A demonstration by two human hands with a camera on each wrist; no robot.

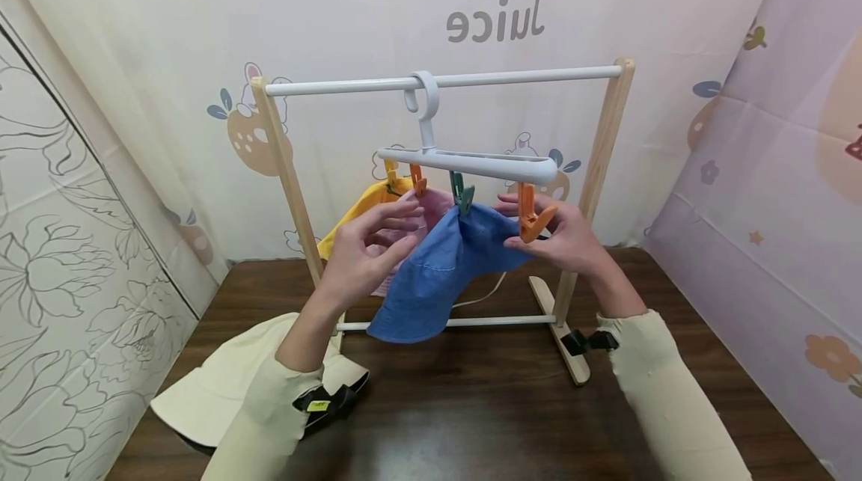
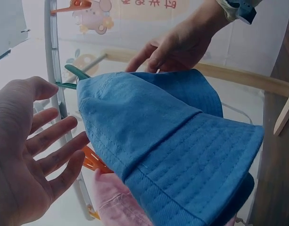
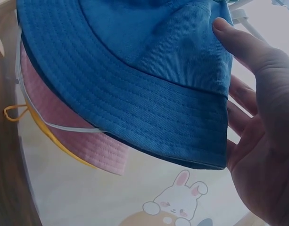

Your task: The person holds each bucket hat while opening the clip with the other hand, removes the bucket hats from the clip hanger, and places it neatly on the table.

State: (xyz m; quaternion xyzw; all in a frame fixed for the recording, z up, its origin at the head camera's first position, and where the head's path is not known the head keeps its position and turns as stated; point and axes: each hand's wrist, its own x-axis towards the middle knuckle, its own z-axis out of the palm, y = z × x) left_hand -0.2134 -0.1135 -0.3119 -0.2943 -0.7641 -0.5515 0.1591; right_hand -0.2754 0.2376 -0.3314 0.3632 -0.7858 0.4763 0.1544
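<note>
Blue hat (image 1: 431, 279) hangs off hanger (image 1: 485, 164) between left hand (image 1: 358, 253), spread wide, and right hand (image 1: 567, 240), grip unclear. Orange clip (image 1: 528, 213) partly hides right hand; cream hat (image 1: 232, 372) near left edge of desk (image 1: 465, 421).

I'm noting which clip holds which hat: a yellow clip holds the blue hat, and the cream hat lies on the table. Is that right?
The clip's colour is wrong: the head view shows a green clip holding the blue hat. The cream hat does lie on the table.
</note>
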